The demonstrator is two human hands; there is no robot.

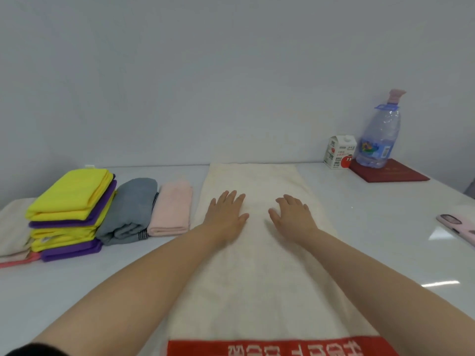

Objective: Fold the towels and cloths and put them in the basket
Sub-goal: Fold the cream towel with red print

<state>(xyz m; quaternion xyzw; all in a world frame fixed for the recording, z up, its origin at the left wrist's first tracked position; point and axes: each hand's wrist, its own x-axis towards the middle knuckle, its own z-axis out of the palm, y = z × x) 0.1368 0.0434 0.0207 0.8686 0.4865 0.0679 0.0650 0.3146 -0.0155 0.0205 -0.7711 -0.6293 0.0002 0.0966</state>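
Observation:
A long cream towel (259, 273) with a red lettered band at its near end lies flat on the white table (372, 240), running away from me to the wall. My left hand (226, 214) and my right hand (293, 214) rest palm down on its far half, fingers spread, holding nothing. To the left lie a folded pink towel (171, 209), a folded grey towel (131, 211) and a stack of folded yellow and purple cloths (69, 211). No basket is in view.
A large water bottle (380, 134) stands on a dark red booklet (390, 172) at the back right, beside a white juice carton (339, 152). A pink phone (457, 227) lies at the right edge. A beige cloth (12, 227) lies at the far left.

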